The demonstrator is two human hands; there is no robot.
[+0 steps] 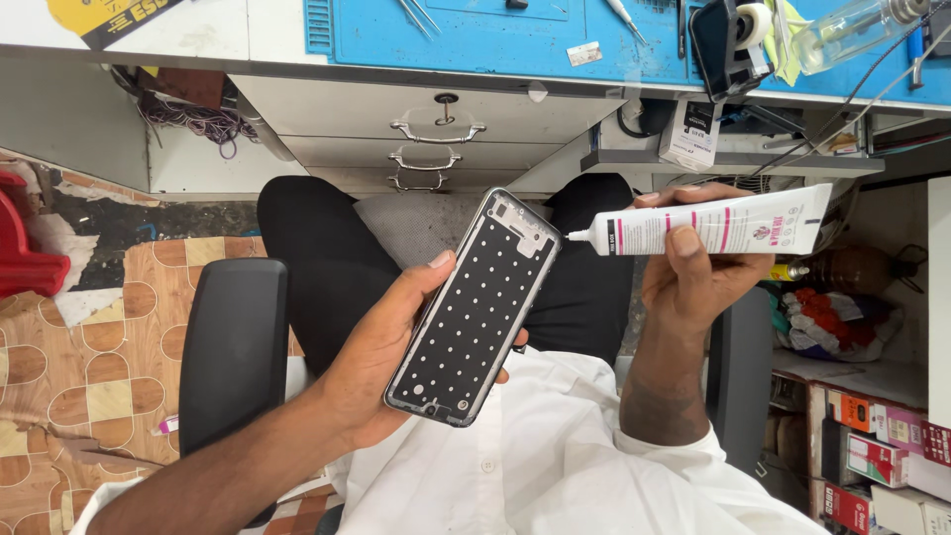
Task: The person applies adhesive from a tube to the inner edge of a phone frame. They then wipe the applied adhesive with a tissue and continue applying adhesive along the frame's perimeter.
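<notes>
The left hand (381,347), coming in from the lower left of the frame, has its grip closed around a phone frame (474,309). The thumb lies along the frame's left long edge, its tip near the middle of that edge, and fingertips show past the right edge lower down, so the frame is clamped edge to edge across the palm. The frame sits at the centre of the picture, above the person's lap, its open inner face turned up to the camera: a black panel dotted with rows of small pale spots inside a dark grey rim. Its long axis runs from lower left to upper right, the end with the pale cut-out plate pointing toward the upper right.

The right hand (693,277), right of centre, has its grip wrapped shut on a white glue tube (728,224) with pink and black print. The thumb presses across the near side of the tube and the fingers curl behind it. The tube lies almost level, its long axis left to right, flat crimped end toward the right of the frame and the thin nozzle (577,236) pointing left. The nozzle tip is just beside the frame's upper right corner; whether it touches is not clear.

Along the top of the frame runs a tabletop with a blue mat (515,40), with drawers (436,129) beneath it.
</notes>
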